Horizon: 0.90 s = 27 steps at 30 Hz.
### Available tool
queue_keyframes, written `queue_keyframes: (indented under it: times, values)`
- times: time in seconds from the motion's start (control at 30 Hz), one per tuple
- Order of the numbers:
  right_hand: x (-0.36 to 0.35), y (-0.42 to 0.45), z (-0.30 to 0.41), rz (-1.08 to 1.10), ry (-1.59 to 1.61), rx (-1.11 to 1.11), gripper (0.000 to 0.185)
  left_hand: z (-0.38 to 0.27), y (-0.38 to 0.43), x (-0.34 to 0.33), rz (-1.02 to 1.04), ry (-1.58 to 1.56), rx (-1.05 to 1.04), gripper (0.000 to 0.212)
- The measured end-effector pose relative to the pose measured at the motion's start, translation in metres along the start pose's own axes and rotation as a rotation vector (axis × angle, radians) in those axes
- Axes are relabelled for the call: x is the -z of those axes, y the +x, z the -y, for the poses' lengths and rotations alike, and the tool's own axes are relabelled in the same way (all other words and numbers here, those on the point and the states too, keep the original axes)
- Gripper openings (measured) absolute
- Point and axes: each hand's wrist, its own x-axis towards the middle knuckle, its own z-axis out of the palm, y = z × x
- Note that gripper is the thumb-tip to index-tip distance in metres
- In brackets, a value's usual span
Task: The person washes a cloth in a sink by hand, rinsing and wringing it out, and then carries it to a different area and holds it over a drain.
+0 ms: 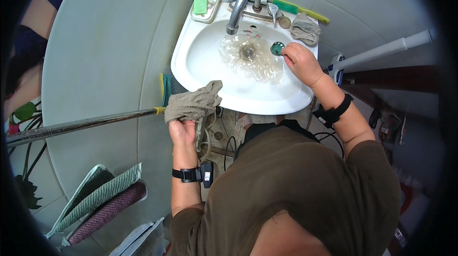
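A small round green strainer [277, 48] is pinched in the fingers of my right hand [302, 63], over the right side of the white ceramic sink [205, 73]. Rippling, slightly cloudy water [234, 59] lies around the drain [248, 52] in the bowl. My left hand [182, 133] grips a bunched grey-brown cloth [195, 102] at the sink's front left rim. Part of the left fingers is hidden by the cloth. Above the bowl curves a chrome faucet [247, 0] with a small lever handle [273, 11].
Green soap [200, 3] sits in a white dish [211, 15]. A yellow-handled brush [304, 9] and a folded grey cloth [306, 30] occupy the back right rim. A metal pole [89, 123] reaches in from the left; a white pole [383, 52] leans right. Textile pads [103, 202] hang lower left.
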Motion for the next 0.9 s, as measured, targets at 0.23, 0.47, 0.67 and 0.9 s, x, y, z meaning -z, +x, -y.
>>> queue_keyframes:
  times: [0.23, 0.47, 0.67, 0.9]
  values:
    - [-0.003, 0.004, -0.005, 0.020, 0.015, -0.045, 0.014, 0.000, 0.002, 0.000, -0.030, -0.042, 0.014, 0.031]
    - [-0.007, 0.003, -0.007, 0.007, 0.023, -0.076, 0.012, 0.001, 0.003, 0.004, -0.034, -0.054, 0.014, 0.032]
    - [-0.011, 0.001, -0.007, 0.020, 0.033, -0.098, 0.011, 0.001, 0.002, 0.006, -0.030, -0.055, 0.017, 0.033]
    - [-0.027, 0.002, -0.017, 0.081, 0.044, -0.113, 0.010, 0.003, 0.006, 0.013, -0.041, -0.036, 0.014, 0.034]
